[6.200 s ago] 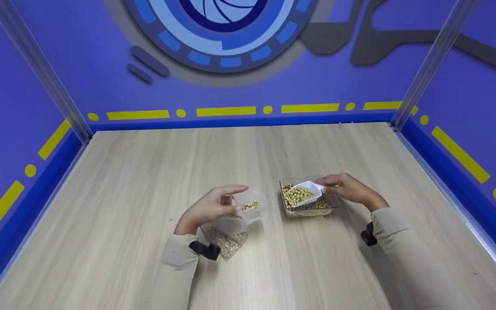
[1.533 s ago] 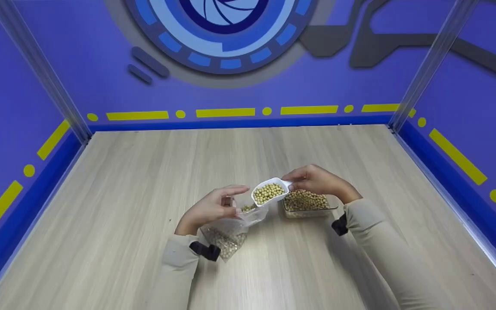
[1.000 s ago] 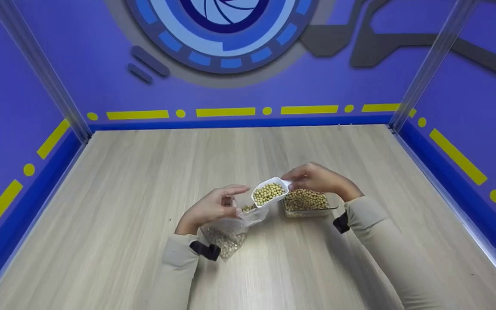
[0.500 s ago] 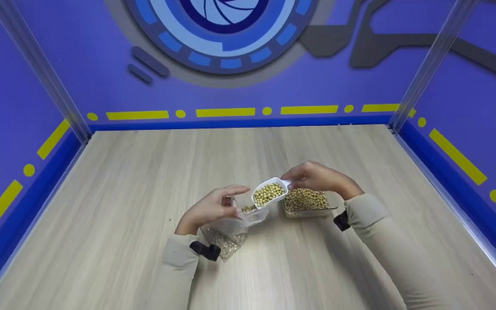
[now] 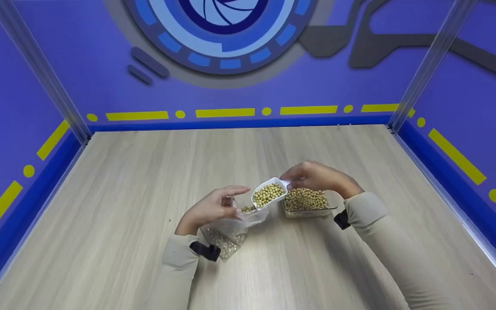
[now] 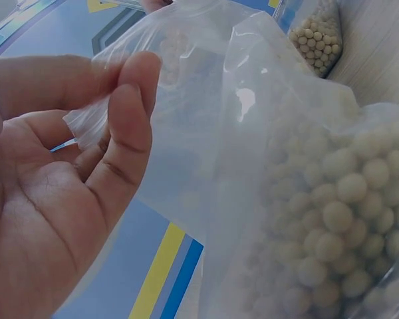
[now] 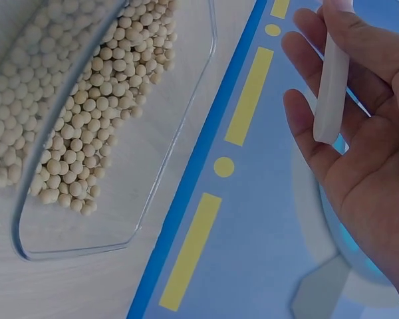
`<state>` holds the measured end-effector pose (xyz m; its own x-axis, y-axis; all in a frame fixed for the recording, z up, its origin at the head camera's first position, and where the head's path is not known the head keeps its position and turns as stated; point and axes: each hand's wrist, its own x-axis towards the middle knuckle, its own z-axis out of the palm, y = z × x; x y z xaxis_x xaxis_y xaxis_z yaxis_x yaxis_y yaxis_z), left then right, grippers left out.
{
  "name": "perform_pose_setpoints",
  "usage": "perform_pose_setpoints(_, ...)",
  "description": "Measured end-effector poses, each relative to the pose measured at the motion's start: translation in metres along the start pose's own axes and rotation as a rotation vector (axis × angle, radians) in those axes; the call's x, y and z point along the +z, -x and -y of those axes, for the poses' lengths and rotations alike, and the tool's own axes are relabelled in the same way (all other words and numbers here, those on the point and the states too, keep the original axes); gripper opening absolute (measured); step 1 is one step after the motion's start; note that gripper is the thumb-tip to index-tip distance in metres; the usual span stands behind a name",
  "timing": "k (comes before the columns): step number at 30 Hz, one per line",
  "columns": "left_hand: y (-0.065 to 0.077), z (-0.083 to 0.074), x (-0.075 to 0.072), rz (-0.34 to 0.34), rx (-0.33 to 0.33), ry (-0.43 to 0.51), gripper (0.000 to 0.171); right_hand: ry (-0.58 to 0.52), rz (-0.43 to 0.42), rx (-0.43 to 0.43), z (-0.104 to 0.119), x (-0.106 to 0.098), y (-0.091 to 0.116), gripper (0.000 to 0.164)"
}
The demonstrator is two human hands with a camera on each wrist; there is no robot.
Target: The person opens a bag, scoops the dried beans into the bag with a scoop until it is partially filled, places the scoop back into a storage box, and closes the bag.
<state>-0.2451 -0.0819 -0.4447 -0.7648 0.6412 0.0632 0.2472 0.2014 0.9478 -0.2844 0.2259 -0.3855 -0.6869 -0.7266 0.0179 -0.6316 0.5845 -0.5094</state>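
Table (image 5: 166, 172): pale woodgrain | 3 blue walls (image 5: 248, 97), yellow-striped | left grip (image 5: 210, 207) pinching bag (image 5: 227, 241) | right grip (image 5: 319, 176) pinching scoop (image 5: 285, 183)

L hand (image 6: 53, 189) pinching edge of clear bag (image 6: 243, 100), pale round beans (image 6: 339, 216) w/in, bean-filled container (image 6: 324, 14) at top R

No legible text, no labels, no numbers (in any view)
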Motion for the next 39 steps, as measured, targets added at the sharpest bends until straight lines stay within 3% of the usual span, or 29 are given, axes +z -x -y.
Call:
perform_pose_setpoints(8, 0.0, -0.002, 0.0, 0.024, 0.001, 0.067, 0.061, 0.062, -0.002, -0.03, 0.003, -0.004, 0.0, 0.025)
perform_pose_setpoints(30, 0.0, -0.001, 0.002, 0.025, 0.004, 0.051, 0.061, 0.094, 0.015, -0.056, 0.01, -0.006, -0.001, 0.025)
perform_pose_setpoints(39, 0.0, 0.0, 0.002, 0.026, 0.01, 0.06, 0.061, 0.137, 0.017, -0.132, 0.01, -0.007, -0.003, 0.024)
